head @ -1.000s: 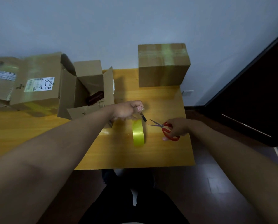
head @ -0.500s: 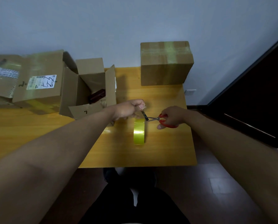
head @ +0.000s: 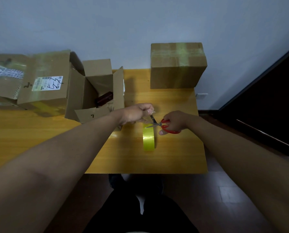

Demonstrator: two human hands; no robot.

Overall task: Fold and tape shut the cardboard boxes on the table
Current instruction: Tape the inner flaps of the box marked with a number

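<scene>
A roll of yellow tape (head: 148,139) stands on edge on the wooden table (head: 174,157). My left hand (head: 137,113) pinches the free end of a tape strip pulled up from the roll. My right hand (head: 175,122) grips red-handled scissors (head: 164,126), whose parted blades sit across the strip just above the roll. Behind my left forearm stands an open cardboard box (head: 96,93), flaps up, with a dark object inside. A taped-shut box (head: 177,66) sits at the back right.
Two more boxes are at the back left: one with a white label (head: 46,84) and another (head: 2,81) at the frame's edge. A dark door (head: 266,105) stands to the right. The table's front edge is near my legs.
My right hand brought the scissors leftward from the table's right side to the tape strip, and the blades now straddle it. My left hand kept holding the strip up.
</scene>
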